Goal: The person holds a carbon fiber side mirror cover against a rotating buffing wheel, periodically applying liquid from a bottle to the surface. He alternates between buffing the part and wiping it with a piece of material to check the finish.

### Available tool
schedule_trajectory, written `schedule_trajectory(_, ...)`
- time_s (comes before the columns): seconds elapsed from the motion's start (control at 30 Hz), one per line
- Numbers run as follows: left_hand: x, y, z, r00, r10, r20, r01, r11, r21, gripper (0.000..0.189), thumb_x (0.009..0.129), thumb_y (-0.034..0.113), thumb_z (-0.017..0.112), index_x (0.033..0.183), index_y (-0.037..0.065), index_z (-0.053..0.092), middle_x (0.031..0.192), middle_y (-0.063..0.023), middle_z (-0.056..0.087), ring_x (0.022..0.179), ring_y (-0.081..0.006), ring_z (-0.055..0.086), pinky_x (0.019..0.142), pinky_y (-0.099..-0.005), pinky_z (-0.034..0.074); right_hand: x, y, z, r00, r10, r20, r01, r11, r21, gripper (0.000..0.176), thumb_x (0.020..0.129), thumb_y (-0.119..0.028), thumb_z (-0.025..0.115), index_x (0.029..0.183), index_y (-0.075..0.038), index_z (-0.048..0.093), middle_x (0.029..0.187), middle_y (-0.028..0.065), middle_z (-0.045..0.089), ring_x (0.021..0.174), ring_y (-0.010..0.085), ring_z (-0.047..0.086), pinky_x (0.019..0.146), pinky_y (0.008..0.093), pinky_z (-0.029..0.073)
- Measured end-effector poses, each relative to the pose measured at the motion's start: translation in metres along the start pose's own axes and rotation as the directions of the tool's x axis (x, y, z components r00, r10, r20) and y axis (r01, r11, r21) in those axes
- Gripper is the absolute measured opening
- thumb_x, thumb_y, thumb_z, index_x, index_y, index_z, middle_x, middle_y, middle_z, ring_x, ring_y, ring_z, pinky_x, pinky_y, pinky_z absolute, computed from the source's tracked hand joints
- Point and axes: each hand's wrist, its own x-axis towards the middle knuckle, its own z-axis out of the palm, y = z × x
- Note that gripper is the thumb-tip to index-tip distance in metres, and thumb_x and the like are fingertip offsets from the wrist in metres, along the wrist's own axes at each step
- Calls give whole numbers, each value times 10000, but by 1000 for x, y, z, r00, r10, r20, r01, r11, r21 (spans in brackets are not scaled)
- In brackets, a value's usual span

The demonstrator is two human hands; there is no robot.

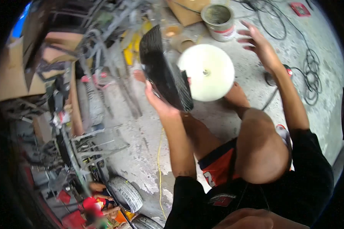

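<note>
My left hand (158, 101) grips the lower side of a glossy black curved part (160, 68) with a carbon-fibre weave pattern, held up tilted in front of me. Its fingers are mostly hidden behind the part. To the right, my right hand (258, 44) is raised with its fingers spread and nothing in it. Between the hands, lower down, is a round white disc (214, 86) with a small fitting at its centre. The black part covers some of the disc's left edge.
A grey bucket (221, 32) stands beyond the disc. Black cables (311, 72) lie coiled at right, near a dark corded tool (271, 78). Metal scrap and cardboard (11, 72) crowd the left. A tyre (125, 194) and another person in red (91, 204) are at lower left.
</note>
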Motion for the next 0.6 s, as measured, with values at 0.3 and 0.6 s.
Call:
schedule_trajectory(0.3, -48, 11, -15, 994, -105, -26, 89, 933, -348, 767, 811, 617, 625, 1352, 95, 478, 1255, -90, 593, 1270, -409, 479, 998, -715, 344, -70, -6, -7, 987, 129, 99, -120, 989, -88, 543, 995, -385, 533, 1473, -148, 434, 1279, 66, 568, 1088, 152, 558, 954, 312, 401)
schedule_trajectory(0.6, -34, 5, 12, 972, 221, -74, -212, 971, 109, 552, 871, 192, 652, 1367, 21, 481, 1335, -192, 547, 1143, -330, 605, 951, -460, 534, -68, -5, 0, 988, 139, 69, -134, 988, -72, 555, 993, -417, 534, 1463, -137, 447, 1343, 114, 566, 1178, 206, 550, 1003, 355, 408)
